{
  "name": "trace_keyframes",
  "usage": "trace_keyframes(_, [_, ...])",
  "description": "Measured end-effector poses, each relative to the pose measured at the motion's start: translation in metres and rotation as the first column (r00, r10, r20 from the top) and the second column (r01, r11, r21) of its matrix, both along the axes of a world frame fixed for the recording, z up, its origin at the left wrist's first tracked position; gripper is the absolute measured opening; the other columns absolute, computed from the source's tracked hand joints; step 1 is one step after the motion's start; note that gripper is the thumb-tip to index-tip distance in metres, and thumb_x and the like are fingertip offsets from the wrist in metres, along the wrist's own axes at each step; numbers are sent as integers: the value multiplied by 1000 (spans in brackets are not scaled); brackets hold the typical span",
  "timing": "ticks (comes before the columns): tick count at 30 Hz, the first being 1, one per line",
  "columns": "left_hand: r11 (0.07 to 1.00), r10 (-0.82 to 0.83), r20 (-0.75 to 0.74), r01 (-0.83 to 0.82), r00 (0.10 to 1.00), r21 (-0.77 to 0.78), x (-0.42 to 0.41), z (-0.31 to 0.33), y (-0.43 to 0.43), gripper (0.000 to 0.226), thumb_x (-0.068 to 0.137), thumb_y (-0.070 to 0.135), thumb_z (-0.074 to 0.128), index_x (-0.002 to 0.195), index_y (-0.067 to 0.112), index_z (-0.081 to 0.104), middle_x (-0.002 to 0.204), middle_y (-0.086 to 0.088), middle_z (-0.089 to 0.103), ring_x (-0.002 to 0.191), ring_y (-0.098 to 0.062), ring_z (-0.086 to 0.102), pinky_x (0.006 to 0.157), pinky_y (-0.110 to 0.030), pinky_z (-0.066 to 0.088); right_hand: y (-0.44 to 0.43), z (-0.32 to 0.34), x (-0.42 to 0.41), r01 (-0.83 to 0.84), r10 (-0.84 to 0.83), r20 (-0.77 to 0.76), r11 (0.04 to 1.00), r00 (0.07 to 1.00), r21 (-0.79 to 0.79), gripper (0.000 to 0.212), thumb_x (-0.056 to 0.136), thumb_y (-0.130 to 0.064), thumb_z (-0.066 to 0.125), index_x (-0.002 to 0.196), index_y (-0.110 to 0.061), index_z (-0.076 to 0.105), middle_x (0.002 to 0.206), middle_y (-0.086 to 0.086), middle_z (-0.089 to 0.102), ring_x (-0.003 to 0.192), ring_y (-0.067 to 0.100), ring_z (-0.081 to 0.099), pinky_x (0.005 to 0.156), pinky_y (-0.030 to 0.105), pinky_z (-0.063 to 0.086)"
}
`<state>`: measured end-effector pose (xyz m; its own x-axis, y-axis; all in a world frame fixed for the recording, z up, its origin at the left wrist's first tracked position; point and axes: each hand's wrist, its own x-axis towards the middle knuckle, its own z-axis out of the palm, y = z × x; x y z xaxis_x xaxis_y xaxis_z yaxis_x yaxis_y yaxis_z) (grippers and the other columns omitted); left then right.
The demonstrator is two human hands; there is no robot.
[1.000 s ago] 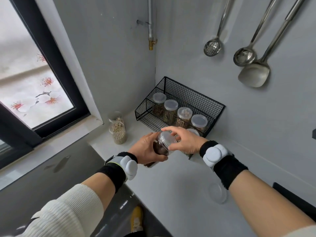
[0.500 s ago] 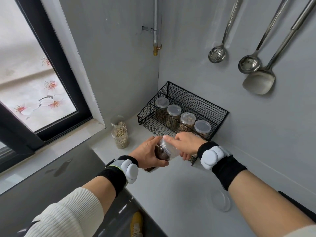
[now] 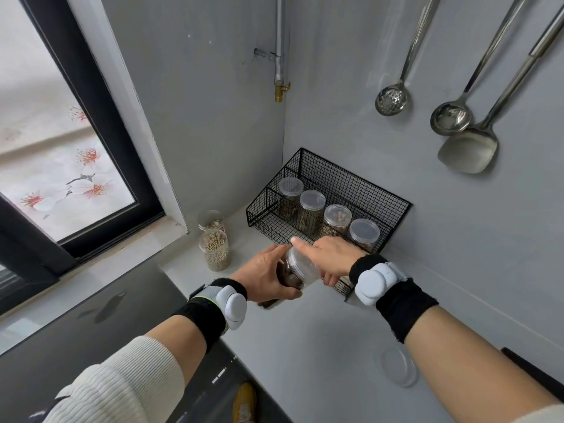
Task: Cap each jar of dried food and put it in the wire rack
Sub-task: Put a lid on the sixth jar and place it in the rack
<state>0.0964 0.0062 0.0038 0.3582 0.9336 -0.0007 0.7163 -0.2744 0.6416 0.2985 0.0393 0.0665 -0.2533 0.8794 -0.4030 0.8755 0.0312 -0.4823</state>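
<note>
My left hand (image 3: pixel 264 277) grips a clear jar of dark dried food (image 3: pixel 290 274) from the side, tilted above the white counter. My right hand (image 3: pixel 328 254) is wrapped over the jar's clear lid (image 3: pixel 300 264), index finger stretched across its top. Just behind stands the black wire rack (image 3: pixel 351 181) in the corner, with several capped jars (image 3: pixel 337 215) in a row inside. Two uncapped jars of pale dried food (image 3: pixel 215 250) stand on the counter left of the rack, near the window sill.
A loose clear lid (image 3: pixel 396 366) lies on the counter at lower right, beside my right forearm. A skimmer, ladle and spatula (image 3: pixel 468 148) hang on the wall above the rack. A dark cooktop (image 3: pixel 91 315) fills the left; a pipe with a brass valve (image 3: pixel 279 90) runs down the corner.
My right hand has turned on the lid, its fingers swinging left across the top. The jar has stayed in my left hand; the camera has tilted a little.
</note>
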Motion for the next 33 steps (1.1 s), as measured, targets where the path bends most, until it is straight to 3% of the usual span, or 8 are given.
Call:
trace_keyframes(3, [1000,30,27,-30,999,-2,0,1,3,90,67,52,89,143,27,48,119,7,56,106,-10,55,95,-26,47,8,-1,7,-189,190,-68,982,979,23,86,84,-75,69,153,-31,42,136,5,61,110,20,67,94,42,58])
trace_keyframes(7, [1000,26,40,-27,999,14,1,6,9,90,68,50,90,145,28,48,119,6,58,108,-11,56,97,-26,46,17,-5,12,-279,287,-116,957,951,76,78,74,-54,86,140,-46,44,129,-7,54,106,3,58,92,33,50])
trace_keyframes(13, [999,29,41,-30,999,18,0,10,17,90,67,51,90,143,29,49,118,6,58,107,-11,56,97,-27,47,30,0,16,-318,327,-159,945,932,80,79,70,-51,87,137,-50,45,128,-11,56,112,5,59,95,34,53])
trace_keyframes(17, [999,19,53,-21,998,32,1,9,20,86,66,49,91,140,29,51,117,7,59,108,-9,56,97,-27,47,28,1,8,-195,201,-76,978,977,81,72,67,-82,75,122,-41,52,104,-11,67,85,11,74,74,31,57])
trace_keyframes(20, [999,0,40,-2,999,45,2,7,23,85,66,51,91,138,29,51,115,7,58,107,-10,56,96,-27,48,25,1,-2,-51,49,21,996,999,67,94,66,-104,44,105,-20,60,84,4,77,55,15,76,58,36,62])
trace_keyframes(22, [999,-12,34,10,999,46,4,5,24,84,65,54,90,136,30,51,114,6,57,103,-11,57,93,-26,49,26,4,-1,-55,51,53,995,997,81,104,68,-106,32,109,-16,65,93,5,78,69,17,80,68,41,65])
trace_keyframes(26, [999,28,70,-31,997,44,3,4,28,85,64,55,89,136,32,51,113,11,57,103,-6,55,89,-19,42,31,5,5,-289,289,17,950,957,116,79,76,-73,70,145,-43,44,134,-2,58,128,20,57,104,45,50])
trace_keyframes(33, [1000,-11,51,10,999,16,3,6,36,80,63,60,89,129,29,55,108,12,58,98,-5,58,87,-25,51,44,7,25,-381,389,-241,921,889,81,75,75,-36,88,137,-52,49,139,-14,57,120,2,60,97,29,54])
